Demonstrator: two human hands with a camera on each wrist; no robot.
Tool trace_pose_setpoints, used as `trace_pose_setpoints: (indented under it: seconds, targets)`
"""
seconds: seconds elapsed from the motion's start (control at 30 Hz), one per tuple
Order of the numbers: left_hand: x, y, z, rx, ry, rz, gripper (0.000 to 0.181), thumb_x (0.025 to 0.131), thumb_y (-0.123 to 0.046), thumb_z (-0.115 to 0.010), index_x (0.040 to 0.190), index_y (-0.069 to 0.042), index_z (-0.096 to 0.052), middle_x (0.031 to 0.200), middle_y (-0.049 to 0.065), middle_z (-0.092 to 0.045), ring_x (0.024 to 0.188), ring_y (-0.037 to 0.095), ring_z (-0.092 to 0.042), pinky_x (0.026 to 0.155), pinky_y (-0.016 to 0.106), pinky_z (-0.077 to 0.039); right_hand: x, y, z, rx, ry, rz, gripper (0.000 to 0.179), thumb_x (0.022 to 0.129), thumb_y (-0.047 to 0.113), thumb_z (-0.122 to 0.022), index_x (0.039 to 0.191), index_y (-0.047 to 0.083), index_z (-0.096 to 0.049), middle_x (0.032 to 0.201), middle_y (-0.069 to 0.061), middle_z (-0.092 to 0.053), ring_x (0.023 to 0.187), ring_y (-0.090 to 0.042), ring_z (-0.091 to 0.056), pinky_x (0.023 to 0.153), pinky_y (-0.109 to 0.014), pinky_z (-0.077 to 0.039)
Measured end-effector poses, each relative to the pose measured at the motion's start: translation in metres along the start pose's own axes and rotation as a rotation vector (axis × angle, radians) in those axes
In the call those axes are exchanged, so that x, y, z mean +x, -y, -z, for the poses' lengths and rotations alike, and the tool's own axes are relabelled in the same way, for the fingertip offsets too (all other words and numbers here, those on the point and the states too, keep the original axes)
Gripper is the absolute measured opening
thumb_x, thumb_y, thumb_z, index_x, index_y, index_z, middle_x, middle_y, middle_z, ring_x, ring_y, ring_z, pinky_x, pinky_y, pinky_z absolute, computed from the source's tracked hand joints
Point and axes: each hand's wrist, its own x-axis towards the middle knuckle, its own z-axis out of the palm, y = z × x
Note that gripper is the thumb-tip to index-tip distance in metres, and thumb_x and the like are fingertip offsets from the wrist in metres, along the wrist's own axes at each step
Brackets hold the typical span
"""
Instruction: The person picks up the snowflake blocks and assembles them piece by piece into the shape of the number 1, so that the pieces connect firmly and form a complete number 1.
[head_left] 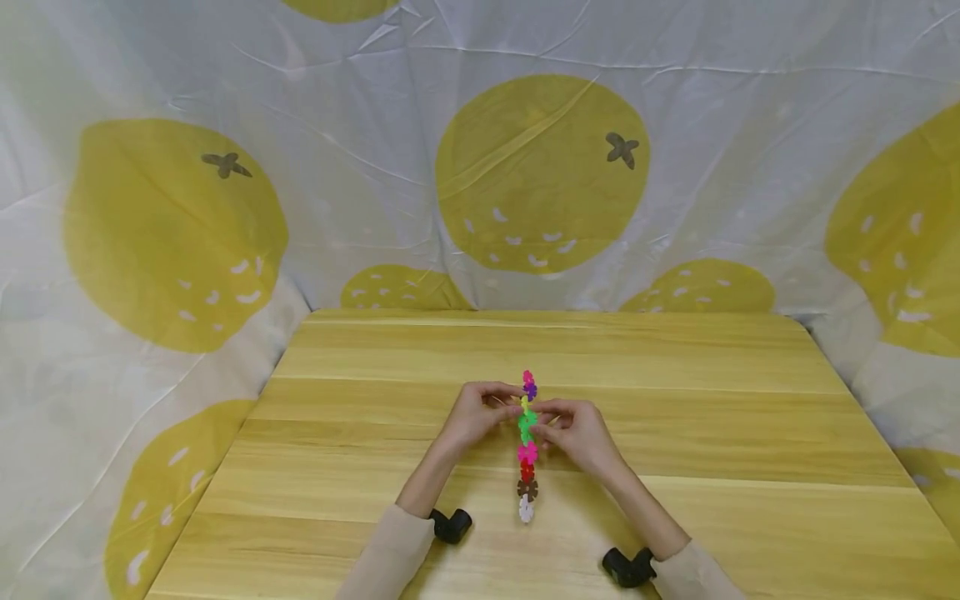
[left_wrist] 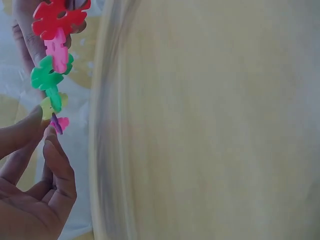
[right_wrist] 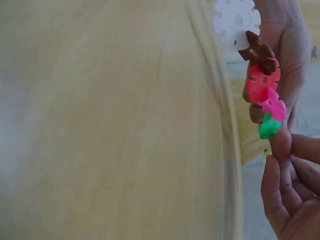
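Observation:
A chain of slotted plastic snowflake discs point(head_left: 528, 452) is held up over the table between both hands. From its far end the colours run pink, purple point(head_left: 530, 390), yellow point(left_wrist: 47, 108), green, pink, red, brown point(head_left: 528, 489) and white point(right_wrist: 235, 22). My left hand point(head_left: 474, 414) pinches the chain around the yellow and purple discs with thumb and fingertips. On the other side, my right hand point(head_left: 582, 431) grips it at the green discs point(right_wrist: 270, 126), partly covering them. The near end, with the red point(left_wrist: 60, 20), brown and white discs, sticks out free of the fingers.
A wooden table point(head_left: 337, 450) spreads under the hands. Behind it hangs a pale cloth point(head_left: 360, 167) printed with yellow lemons. Black wrist devices point(head_left: 452, 527) sit by both sleeves.

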Motion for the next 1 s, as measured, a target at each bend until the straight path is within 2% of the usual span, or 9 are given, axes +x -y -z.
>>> trace_pose_setpoints:
  seconds: [0.3, 0.53, 0.8, 1.0]
  targets:
    - [0.004, 0.004, 0.003, 0.004, 0.035, 0.041, 0.017, 0.09, 0.002, -0.077, 0.107, 0.003, -0.078, 0.083, 0.017, -0.07, 0.064, 0.012, -0.051, 0.055, 0.018, -0.04, 0.009, -0.002, -0.004, -0.027, 0.02, -0.018, 0.026, 0.09, 0.0, -0.078, 0.115, -0.006, -0.074, 0.085, -0.016, -0.074, 0.06, -0.029, -0.069, 0.055, -0.029, -0.057]
    - [0.004, 0.005, 0.004, 0.044, 0.057, 0.089, 0.016, 0.091, 0.001, -0.076, 0.107, 0.003, -0.078, 0.079, 0.01, -0.069, 0.06, 0.008, -0.048, 0.053, 0.019, -0.04, 0.01, -0.006, -0.006, -0.005, 0.055, -0.039, 0.025, 0.089, -0.001, -0.077, 0.114, -0.007, -0.073, 0.084, -0.016, -0.074, 0.06, -0.02, -0.069, 0.059, -0.027, -0.059]
    - [0.003, 0.008, 0.007, 0.073, 0.135, 0.095, 0.02, 0.094, 0.002, -0.071, 0.113, 0.003, -0.076, 0.088, 0.024, -0.071, 0.063, 0.014, -0.054, 0.054, 0.022, -0.044, 0.009, -0.009, -0.005, 0.021, 0.083, -0.077, 0.024, 0.091, -0.002, -0.075, 0.115, -0.007, -0.073, 0.087, -0.019, -0.075, 0.063, -0.015, -0.068, 0.06, -0.027, -0.06]
    - [-0.004, 0.007, 0.018, 0.073, 0.179, 0.12, 0.025, 0.101, -0.011, -0.068, 0.121, 0.003, -0.072, 0.1, 0.023, -0.073, 0.074, 0.019, -0.063, 0.063, 0.028, -0.051, 0.006, -0.006, 0.009, 0.034, 0.071, -0.113, 0.025, 0.098, 0.009, -0.071, 0.117, -0.006, -0.072, 0.093, -0.019, -0.075, 0.066, -0.02, -0.07, 0.063, -0.033, -0.062]
